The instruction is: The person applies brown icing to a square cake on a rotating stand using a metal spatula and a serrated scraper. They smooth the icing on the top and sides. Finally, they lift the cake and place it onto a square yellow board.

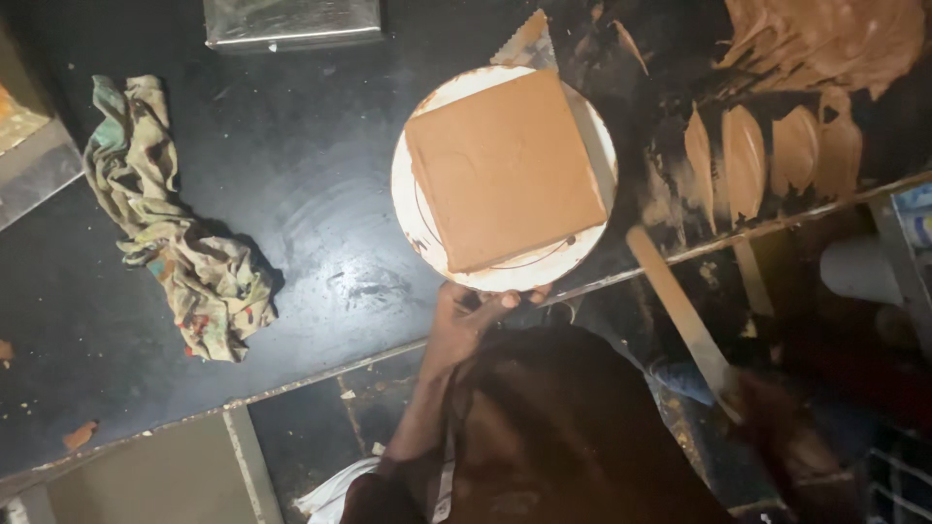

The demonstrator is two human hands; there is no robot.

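The square brown-frosted cake (505, 170) sits on a round white board (413, 218), at 12 o'clock from the left hand (473, 312), whose fingers pinch the board's near rim. The dark worktable (291, 194) carries a crumpled rag (180, 228) at 9 o'clock and frosting smears (767, 146) at 3 o'clock. The right hand (777, 412) is closed around a long spatula (680, 306).

One cake (505, 170), one rag (175, 223) (crumpled)

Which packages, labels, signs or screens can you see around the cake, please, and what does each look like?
Foil-wrapped package: top edge of the dark table, flat, rectangular, shiny silver.
Container with a label: far right, below the table edge, blue and white, mostly cut off.
No signs or screens.
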